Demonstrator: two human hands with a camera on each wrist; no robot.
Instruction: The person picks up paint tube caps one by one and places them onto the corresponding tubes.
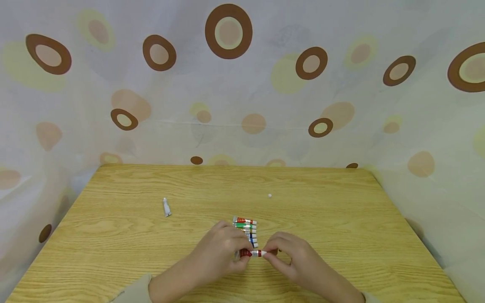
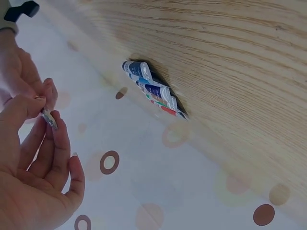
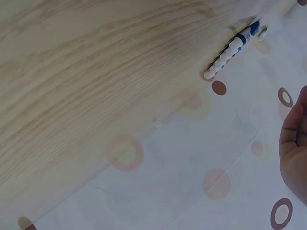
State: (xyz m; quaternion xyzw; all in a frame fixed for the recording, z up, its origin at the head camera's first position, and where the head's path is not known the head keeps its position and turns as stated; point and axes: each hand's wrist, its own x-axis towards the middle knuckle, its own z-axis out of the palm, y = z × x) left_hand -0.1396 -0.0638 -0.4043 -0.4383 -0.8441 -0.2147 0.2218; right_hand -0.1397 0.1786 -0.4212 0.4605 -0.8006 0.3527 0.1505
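My left hand (image 1: 223, 248) pinches the body of a paint tube (image 1: 256, 253) with a dark red label, held sideways above the front of the table. At the tube's white cap end, the thumb and fingertips of my right hand (image 1: 299, 261) pinch the cap. In the left wrist view, the left hand (image 2: 38, 167) shows the tube's flat silvery end between thumb and fingers. Just beyond the hands lies a row of several capped paint tubes (image 1: 246, 226), red and green at the far end, blue nearer. Only part of the right hand (image 3: 295, 143) enters the right wrist view.
A lone white tube (image 1: 167, 208) lies on the wooden table (image 1: 322, 210) at the left. Toward the back, right of the middle, sits a small white cap (image 1: 270, 195). A sheet (image 1: 257, 92) with circle patterns hangs behind and along both sides.
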